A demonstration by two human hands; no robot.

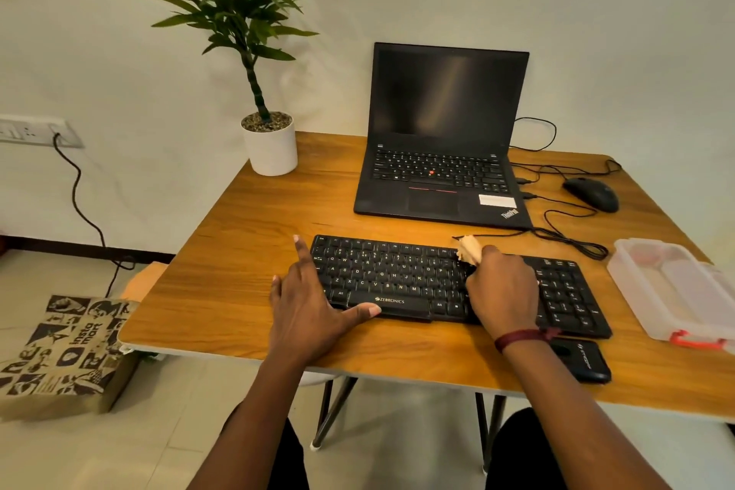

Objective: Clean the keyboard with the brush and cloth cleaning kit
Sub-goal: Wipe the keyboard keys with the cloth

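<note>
I see my left hand (314, 310) flat, fingers and thumb spread. My right hand (503, 290) is fisted round the brush (470, 249).

You face a wooden table (254, 251) set by a cream wall (596, 32), pale tiled floor (179, 430) beneath, a wall socket (32, 130) at left.

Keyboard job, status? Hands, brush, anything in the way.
Left hand open, fingers spread on keyboard left end. Right hand grips brush over the right-centre keys. Nothing else on the keys; cable lies just behind.
</note>
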